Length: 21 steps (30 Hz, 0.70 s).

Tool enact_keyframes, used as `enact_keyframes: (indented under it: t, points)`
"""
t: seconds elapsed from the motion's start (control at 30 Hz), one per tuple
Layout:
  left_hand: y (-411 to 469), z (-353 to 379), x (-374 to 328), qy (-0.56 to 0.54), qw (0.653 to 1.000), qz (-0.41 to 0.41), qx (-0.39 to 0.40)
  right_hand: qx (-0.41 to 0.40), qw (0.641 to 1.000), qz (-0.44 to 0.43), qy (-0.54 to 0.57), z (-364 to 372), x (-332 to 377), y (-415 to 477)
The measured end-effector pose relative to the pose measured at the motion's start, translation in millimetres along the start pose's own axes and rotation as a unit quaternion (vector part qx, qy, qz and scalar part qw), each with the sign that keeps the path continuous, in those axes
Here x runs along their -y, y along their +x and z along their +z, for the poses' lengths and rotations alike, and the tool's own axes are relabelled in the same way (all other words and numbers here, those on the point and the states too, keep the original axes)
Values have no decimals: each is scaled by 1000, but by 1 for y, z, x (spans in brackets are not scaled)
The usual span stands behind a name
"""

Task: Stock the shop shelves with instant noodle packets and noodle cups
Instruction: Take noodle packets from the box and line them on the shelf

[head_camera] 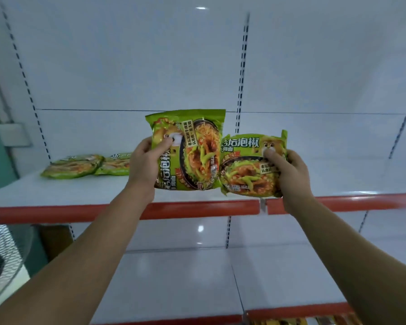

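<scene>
My left hand (145, 161) grips a green instant noodle packet (195, 151) by its left edge, held upright with the print turned sideways. My right hand (288, 174) grips a second green noodle packet (246, 172) by its right edge, thumb on the front. Both packets hover just above the front of the white upper shelf (80, 193) with its red edge strip. Two more green noodle packets (73, 165) (115, 164) lie flat at the shelf's back left.
A lower white shelf (174, 285) with a red front strip lies below; some yellow packets (298, 321) peek in at the bottom edge. A wire fan guard (0, 261) sits at the lower left. Slotted uprights (242, 73) run up the white back panel.
</scene>
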<state>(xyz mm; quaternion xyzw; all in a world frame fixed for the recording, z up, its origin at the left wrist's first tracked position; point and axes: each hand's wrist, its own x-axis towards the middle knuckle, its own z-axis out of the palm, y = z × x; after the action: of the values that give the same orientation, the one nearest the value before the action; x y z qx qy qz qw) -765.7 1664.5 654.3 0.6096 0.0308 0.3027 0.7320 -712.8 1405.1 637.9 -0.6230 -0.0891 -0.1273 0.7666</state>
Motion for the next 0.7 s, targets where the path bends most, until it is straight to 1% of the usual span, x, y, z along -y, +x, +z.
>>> enact_keyframes:
  t: [0.13, 0.27, 0.4, 0.5, 0.6, 0.7]
  points:
    - [52, -47, 7, -12, 998, -48, -49, 20, 999, 39, -2, 52, -11, 27]
    - [93, -85, 23, 8, 991, -111, -70, 48, 996, 62, -46, 91, -31, 47]
    - [120, -101, 35, 91, 986, -104, -97, 62, 992, 90, -69, 116, -47, 57]
    - [132, -102, 45, 167, 977, -118, -60, 84, 985, 117, -97, 124, -56, 61]
    - [137, -101, 56, 292, 951, -96, -40, 79, 981, 121, -130, 124, -59, 61]
    - [140, -101, 64, 348, 933, -70, -50, 67, 975, 96, -190, 121, -59, 61]
